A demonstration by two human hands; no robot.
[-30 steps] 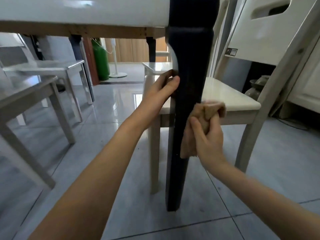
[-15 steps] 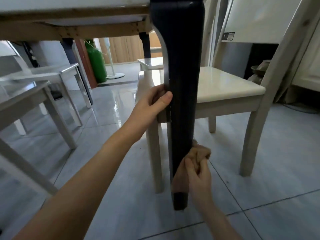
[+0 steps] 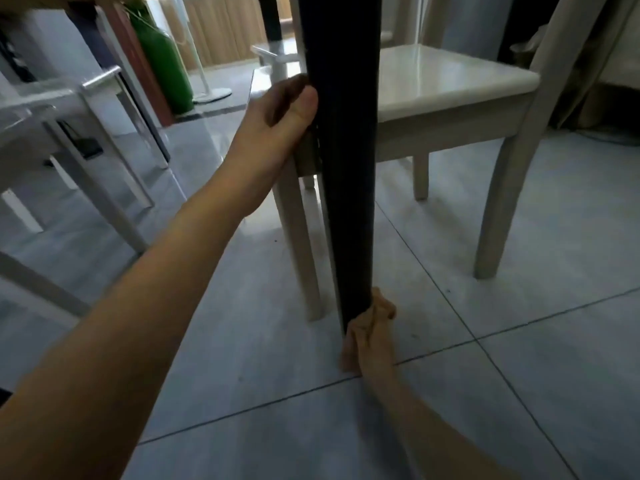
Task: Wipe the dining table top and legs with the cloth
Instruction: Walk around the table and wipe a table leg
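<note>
Desk leg (image 3: 346, 168), upright: right hand (image 3: 372, 344) clutched cloth (image 3: 383, 308) at its foot; left hand (image 3: 277, 112) gripped leg higher up.

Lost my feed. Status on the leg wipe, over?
Left hand grips leg, mid-height. Right hand presses cloth at leg's foot. Chair close behind, not blocking.

Two hands: left hand (image 3: 277, 112), right hand (image 3: 372, 344). One tan cloth (image 3: 382, 306). Two dark table legs: near table leg (image 3: 343, 168), far table leg (image 3: 270, 19). One cream chair (image 3: 450, 81). One green cylinder (image 3: 162, 57). One fan stand (image 3: 211, 93), white. At left, white chairs (image 3: 52, 105): blurred, number unclear.
</note>
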